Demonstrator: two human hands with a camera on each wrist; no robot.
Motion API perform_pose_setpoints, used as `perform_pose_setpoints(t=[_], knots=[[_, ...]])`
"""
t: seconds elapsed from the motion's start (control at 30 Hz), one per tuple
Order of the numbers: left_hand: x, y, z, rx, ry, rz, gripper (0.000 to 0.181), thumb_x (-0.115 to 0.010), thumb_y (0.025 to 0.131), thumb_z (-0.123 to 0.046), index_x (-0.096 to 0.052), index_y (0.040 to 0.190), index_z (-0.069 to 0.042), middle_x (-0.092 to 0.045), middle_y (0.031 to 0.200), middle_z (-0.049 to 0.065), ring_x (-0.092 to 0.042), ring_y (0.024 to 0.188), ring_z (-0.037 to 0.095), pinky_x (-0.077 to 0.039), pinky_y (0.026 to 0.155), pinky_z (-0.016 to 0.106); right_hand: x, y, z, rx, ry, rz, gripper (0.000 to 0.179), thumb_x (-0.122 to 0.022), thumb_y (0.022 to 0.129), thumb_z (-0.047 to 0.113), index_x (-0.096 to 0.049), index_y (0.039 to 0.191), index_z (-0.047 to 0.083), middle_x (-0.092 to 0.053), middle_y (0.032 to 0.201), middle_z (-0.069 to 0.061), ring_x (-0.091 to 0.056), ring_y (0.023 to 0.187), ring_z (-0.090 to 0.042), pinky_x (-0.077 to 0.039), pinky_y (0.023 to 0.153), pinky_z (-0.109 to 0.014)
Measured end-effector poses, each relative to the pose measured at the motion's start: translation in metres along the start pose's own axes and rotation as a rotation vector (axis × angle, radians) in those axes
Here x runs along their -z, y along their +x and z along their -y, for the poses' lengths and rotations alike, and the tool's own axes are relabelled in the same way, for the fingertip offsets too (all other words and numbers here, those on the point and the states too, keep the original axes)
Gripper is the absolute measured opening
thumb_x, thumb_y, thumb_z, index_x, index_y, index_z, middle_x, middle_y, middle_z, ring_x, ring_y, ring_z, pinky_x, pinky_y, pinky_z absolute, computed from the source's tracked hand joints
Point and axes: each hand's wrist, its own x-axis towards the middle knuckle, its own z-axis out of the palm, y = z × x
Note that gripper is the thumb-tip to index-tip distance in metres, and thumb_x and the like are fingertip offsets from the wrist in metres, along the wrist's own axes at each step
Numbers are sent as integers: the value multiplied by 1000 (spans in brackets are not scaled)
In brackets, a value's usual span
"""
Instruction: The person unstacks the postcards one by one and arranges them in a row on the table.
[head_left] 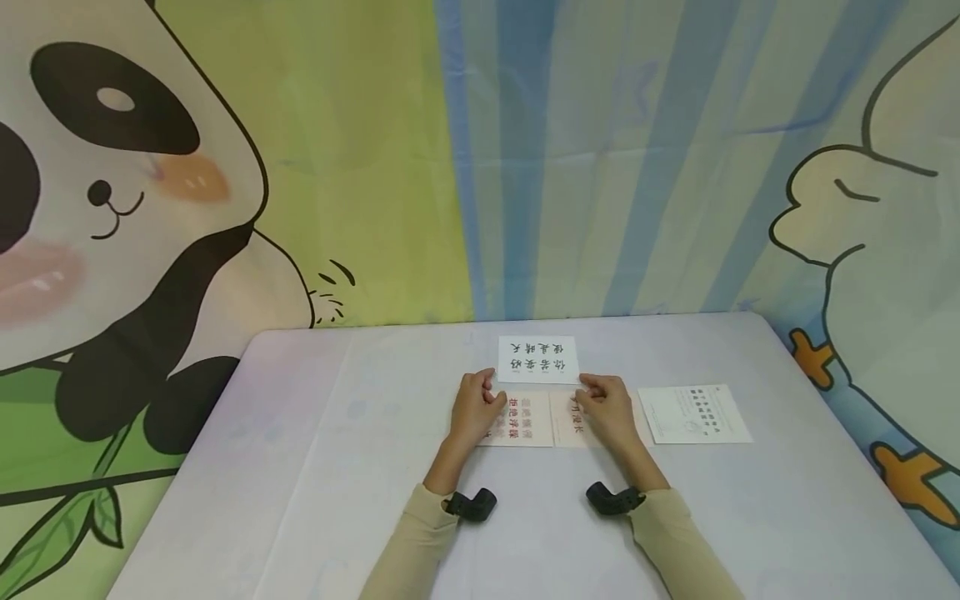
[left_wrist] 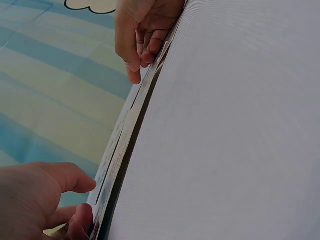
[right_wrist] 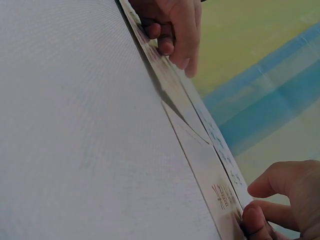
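Note:
A white card (head_left: 538, 359) with two rows of black characters lies at the back of the table, facing away from me. Just nearer are two cream cards with red characters, a left card (head_left: 531, 421) and a right card (head_left: 564, 429), edge to edge. My left hand (head_left: 474, 408) is over the left card's outer end, fingertips by the white card's near left corner. At its near right corner is my right hand (head_left: 609, 410), partly covering the right card. Thumb and forefinger stand apart on each hand; whether the fingertips touch the cards is unclear.
Another white card (head_left: 697, 414) with small dark print lies to the right of my right hand. A pale cloth covers the table (head_left: 360, 467). Behind it hangs a printed backdrop (head_left: 375, 167) with a panda and blue stripes. Black wrist cameras sit on both wrists.

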Motion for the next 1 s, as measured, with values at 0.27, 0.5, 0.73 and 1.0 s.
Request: perform_pose_setpoints(t=[0.27,0.5,0.73,1.0], knots=[[-2,1,1,21,46,10,50,-68,88,-13,-55,134,2,-46,98,6,-45,70,9,-36,60,21,1,1,2,-20,-26,0,38,-61,88,5,-61,124,-8,-47,101,-15,-47,87,-20,-41,67,-17],[-1,0,2,-9,84,27,49,-68,88,-14,-57,133,2,-46,95,3,-44,69,8,-35,59,21,1,0,2,-36,-28,22,39,-60,90,6,-60,126,-8,-47,107,-17,-47,91,-22,-41,70,-18],[-1,0,3,-27,92,26,46,-68,88,-14,-59,131,0,-46,94,2,-44,71,8,-34,60,21,0,0,3,-50,-15,32,38,-59,90,8,-61,125,-7,-48,111,-17,-47,93,-22,-41,73,-20],[0,0,2,-9,60,31,46,-67,88,-15,-59,131,0,-46,94,3,-44,71,9,-34,60,21,-1,0,3,-53,13,22,46,-58,90,6,-52,132,-12,-41,122,-21,-46,91,-21,-39,68,-14]])
